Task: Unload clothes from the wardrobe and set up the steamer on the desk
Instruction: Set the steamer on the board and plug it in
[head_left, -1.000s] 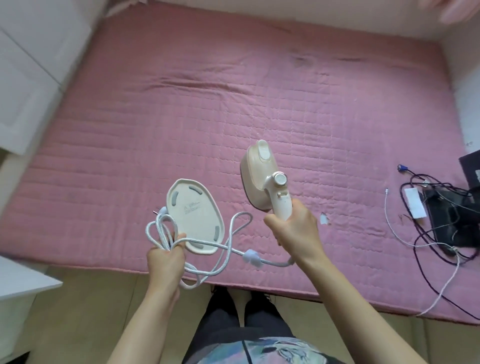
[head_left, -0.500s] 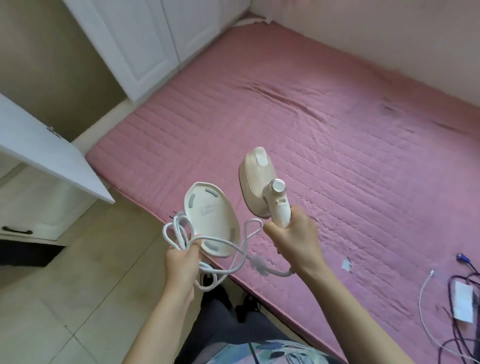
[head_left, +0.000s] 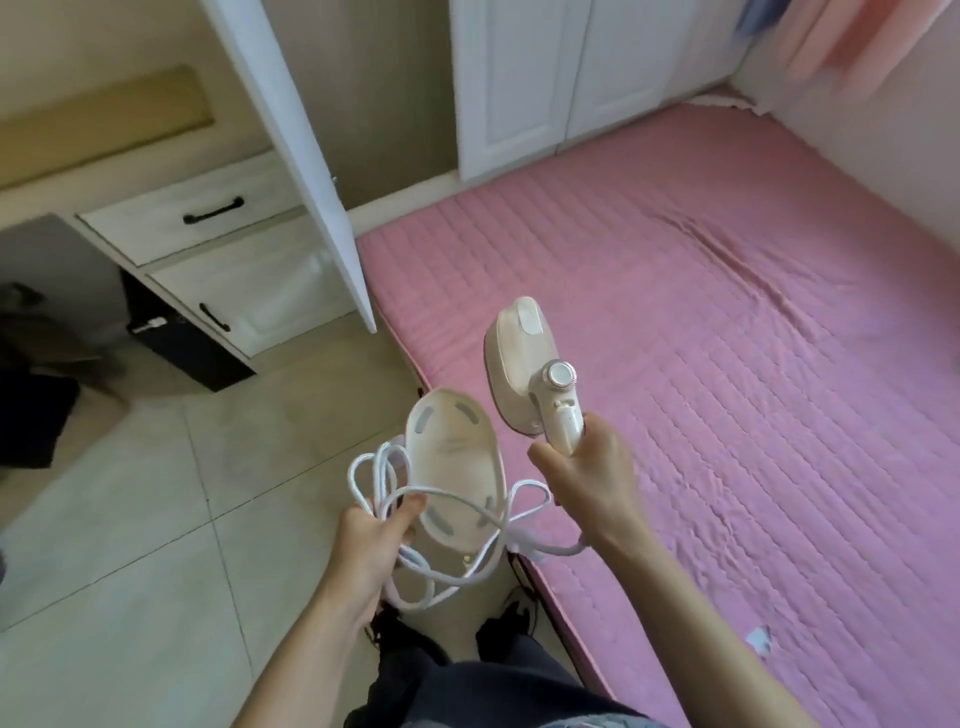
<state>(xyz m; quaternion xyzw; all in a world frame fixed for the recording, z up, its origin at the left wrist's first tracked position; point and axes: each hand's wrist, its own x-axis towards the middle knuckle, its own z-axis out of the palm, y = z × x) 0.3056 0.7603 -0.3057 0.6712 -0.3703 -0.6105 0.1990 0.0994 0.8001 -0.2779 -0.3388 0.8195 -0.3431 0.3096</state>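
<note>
1. Between bed (head_left: 727, 322) and drawers (head_left: 208, 244), above the tiled floor (head_left: 130, 519): steamer (head_left: 524, 369) upright, handle wrapped by right hand (head_left: 587, 478) fingers.
2. Left hand (head_left: 369, 540) fingers curled round looped cord (head_left: 384, 467) and base plate (head_left: 457, 467).
3. Best carried level toward the worktop, cord loops kept gathered, clear of feet.
4. Smooth cream plastic, rounded teardrop head, ribbed metal dial (head_left: 558, 375); braided white cord; quilted pink bed cover.

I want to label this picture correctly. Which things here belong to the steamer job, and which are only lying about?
Belong to the job:
- steamer, held by the right hand
- base plate and coiled cord, held by the left hand
- desk
- wardrobe door

Lying about:
- pink mattress
- scrap on mattress
</note>
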